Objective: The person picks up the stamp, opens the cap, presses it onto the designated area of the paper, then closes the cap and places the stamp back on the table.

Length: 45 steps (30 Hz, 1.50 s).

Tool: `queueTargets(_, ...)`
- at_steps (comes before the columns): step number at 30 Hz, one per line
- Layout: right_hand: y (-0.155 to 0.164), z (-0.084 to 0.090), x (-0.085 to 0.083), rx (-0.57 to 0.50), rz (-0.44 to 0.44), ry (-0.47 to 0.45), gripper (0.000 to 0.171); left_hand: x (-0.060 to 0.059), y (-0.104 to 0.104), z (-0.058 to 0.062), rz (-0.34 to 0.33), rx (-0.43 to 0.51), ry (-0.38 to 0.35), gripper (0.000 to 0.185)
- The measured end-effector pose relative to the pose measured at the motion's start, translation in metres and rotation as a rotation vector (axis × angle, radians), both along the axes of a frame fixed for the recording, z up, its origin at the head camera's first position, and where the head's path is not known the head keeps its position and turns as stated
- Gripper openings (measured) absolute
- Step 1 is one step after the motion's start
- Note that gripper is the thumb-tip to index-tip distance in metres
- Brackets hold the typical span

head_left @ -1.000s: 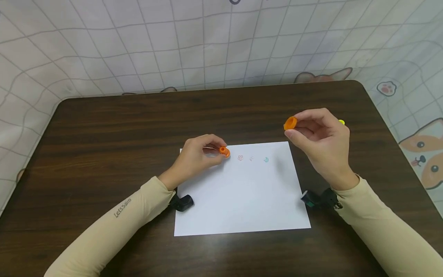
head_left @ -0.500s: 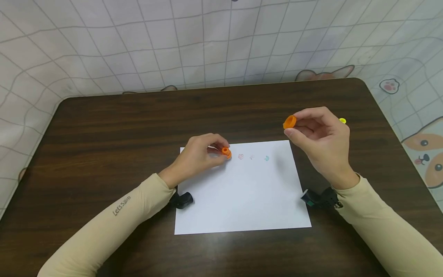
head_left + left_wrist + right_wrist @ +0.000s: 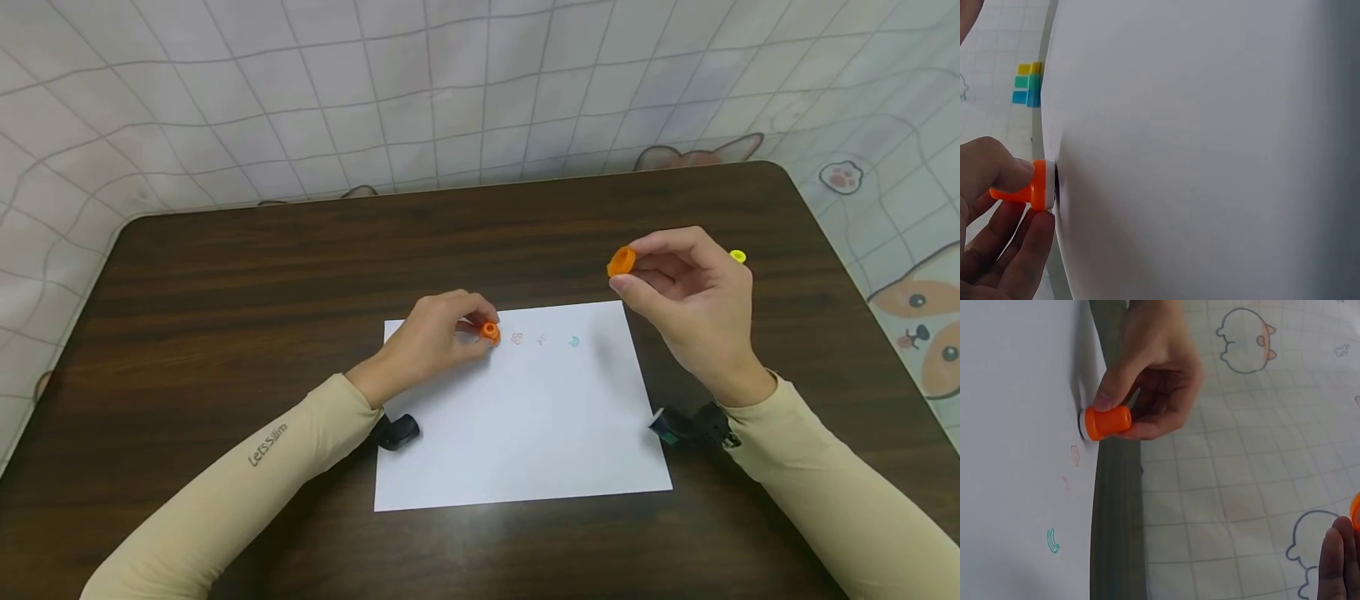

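Near the top edge of the white paper (image 3: 525, 425), my left hand (image 3: 438, 333) pinches an orange stamp (image 3: 490, 332) between thumb and fingers. In the left wrist view the stamp (image 3: 1038, 184) shows a white base facing the paper, very close to it or on it; I cannot tell which. To its right are small prints: a red one (image 3: 517, 338), a faint one (image 3: 541, 340) and a teal one (image 3: 573, 341). Raised right of the paper, my right hand (image 3: 697, 308) holds a hollow orange cap (image 3: 621, 261) between thumb and fingertips, its opening showing.
Behind my right hand a yellow piece (image 3: 738, 256) shows; in the left wrist view a yellow (image 3: 1029, 69), a green (image 3: 1027, 82) and a blue stamp (image 3: 1027, 98) stand together. The dark wooden table (image 3: 225, 333) meets a gridded white cloth (image 3: 300, 100) at the back.
My left hand has shifted slightly right, closer to the red print, and the stamp has tipped more upright. My right hand stays almost still with the cap. The head view has shifted a little.
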State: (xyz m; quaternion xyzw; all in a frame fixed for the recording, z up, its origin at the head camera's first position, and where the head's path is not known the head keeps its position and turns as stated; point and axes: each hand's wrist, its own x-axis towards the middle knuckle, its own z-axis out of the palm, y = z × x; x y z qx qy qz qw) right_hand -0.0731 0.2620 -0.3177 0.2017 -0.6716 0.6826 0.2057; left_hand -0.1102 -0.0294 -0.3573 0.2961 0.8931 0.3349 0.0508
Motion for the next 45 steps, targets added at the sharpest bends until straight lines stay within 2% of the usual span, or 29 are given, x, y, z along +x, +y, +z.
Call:
queueTargets(6, -0.003, 0.000, -0.001, 0.003, 0.020, 0.003, 0.035, 0.001, -0.003, -0.001, 0.018, 0.007, 0.000, 0.020)
queueTargets(16, -0.004, 0.000, 0.001, 0.033, -0.011, -0.017, 0.035, 0.001, -0.004, -0.003, 0.014, 0.035, 0.000, 0.018)
queueTargets(24, -0.004, -0.004, 0.000, -0.016, 0.035, -0.002, 0.034, 0.001, -0.005, -0.004, 0.018, 0.033, -0.031, 0.019)
queueTargets(35, -0.003, -0.007, 0.000, -0.041, 0.047, -0.009, 0.034, 0.001, 0.002, 0.002, 0.013, -0.053, -0.028, 0.017)
queueTargets(45, -0.001, -0.008, -0.001, -0.039, 0.019, -0.009, 0.034, -0.006, 0.007, 0.000, 0.005, -0.102, -0.023, 0.014)
